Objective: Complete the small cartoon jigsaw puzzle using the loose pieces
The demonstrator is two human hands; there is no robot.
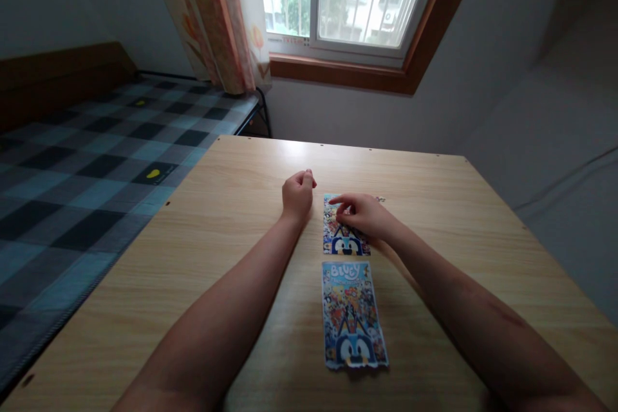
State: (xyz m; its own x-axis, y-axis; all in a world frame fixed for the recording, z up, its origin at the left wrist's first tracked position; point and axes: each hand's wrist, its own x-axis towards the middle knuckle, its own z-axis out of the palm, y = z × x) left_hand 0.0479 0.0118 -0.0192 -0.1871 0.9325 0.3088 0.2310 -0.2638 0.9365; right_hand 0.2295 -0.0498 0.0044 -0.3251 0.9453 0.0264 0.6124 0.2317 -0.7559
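Observation:
A colourful picture (pixel 346 243) with a blue dog face lies flat on the wooden table, partly covered by my right hand (pixel 362 214). That hand hovers over or touches its upper part, fingers bent and index finger apart from the thumb; nothing shows between them. To the left of the picture, my left hand (pixel 298 193) rests on the table in a loose fist; whether it holds anything is hidden. Nearer to me lies a paper sheet (pixel 354 315) with the same image, the word "Bluey" at its top and a torn lower edge. Small pieces (pixel 381 199) show just beyond my right hand.
The light wooden table (pixel 232 219) spans the middle. On the left stands a bed (pixel 111 161) with a checked cover. Beyond the table are a window (pixel 357 0) with a brown frame and an orange curtain (pixel 212 19). A cable (pixel 564 177) runs along the right wall.

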